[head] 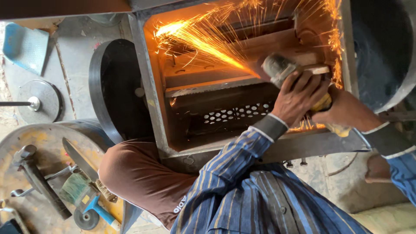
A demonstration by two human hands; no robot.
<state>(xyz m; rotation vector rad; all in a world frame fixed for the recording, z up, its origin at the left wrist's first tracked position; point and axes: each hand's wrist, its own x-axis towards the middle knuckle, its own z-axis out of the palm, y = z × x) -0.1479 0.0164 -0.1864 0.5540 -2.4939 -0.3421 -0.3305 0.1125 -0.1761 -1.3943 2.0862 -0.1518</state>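
Head view showed you leaning into an open steel machine housing (149,82), both hands on an angle grinder (284,69). Your left hand (297,97) was wrapped over the grinder's head end, fingers curled tight around it. Your right hand (344,108) was clamped around the yellow rear body of the tool, near the housing's right wall. The grinder sat inside the housing, toward its upper right, its disc against an inner steel plate (242,52); exact contact spot was hidden by glare. Sparks (199,39) streamed from the disc toward the housing's upper left corner. A perforated screen (234,115) lay lower inside, below your left hand. Your knee in brown trousers (138,177) pressed near the housing's lower left corner. A black flywheel (110,86) stood just outside the left wall. A drum top (26,134) at lower left carried a hammer (37,175), a knife blade (80,158) and a second grinder (84,201).
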